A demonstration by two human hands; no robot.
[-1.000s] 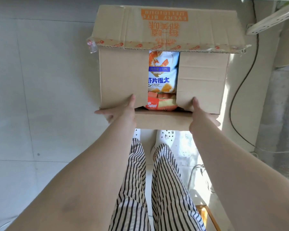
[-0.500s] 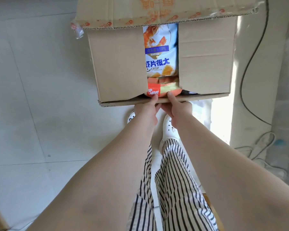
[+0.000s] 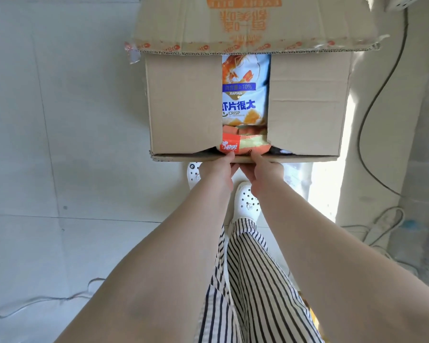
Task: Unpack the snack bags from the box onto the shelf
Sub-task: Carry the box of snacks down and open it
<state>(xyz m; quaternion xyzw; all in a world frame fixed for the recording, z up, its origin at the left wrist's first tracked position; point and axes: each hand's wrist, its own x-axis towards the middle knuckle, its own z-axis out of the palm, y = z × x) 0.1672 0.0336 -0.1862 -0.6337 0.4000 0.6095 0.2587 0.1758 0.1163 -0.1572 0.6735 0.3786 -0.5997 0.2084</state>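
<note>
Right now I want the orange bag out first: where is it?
In the head view the orange snack bag pokes from the gap between the box flaps, below the blue crisp bag, just above both hands' fingertips.

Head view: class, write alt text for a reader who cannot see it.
Both hands, the left hand and the right hand, meet at the near edge of a cardboard box on a pale floor. Between its side flaps show a blue shrimp-crisp bag and an orange snack bag, which the fingertips touch.
</note>
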